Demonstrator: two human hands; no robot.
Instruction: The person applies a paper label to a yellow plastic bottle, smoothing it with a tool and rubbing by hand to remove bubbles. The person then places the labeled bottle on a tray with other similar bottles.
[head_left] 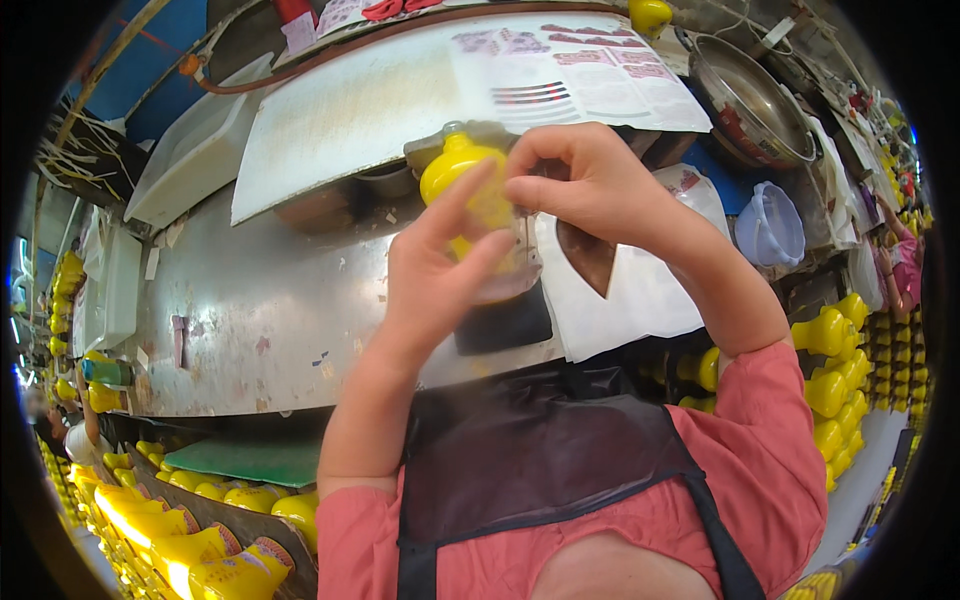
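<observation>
A glossy yellow gourd-shaped bottle stands on the worktable straight ahead of me, its narrow neck at the far end. My left hand is on its near left side, thumb and fingers apart, slightly blurred; whether a fingertip touches the bottle I cannot tell. To the right of the bottle, my right hand is raised with thumb and forefinger pinched together. Anything in that pinch is too small to make out. The lower part of the bottle is partly covered by my left fingers. A dark pad lies on the near side.
Decal sheets lie on a slanted white board at the back of the metal table. White paper is at right. A lavender bucket and metal pan stand farther right. Yellow bottles crowd the lower left.
</observation>
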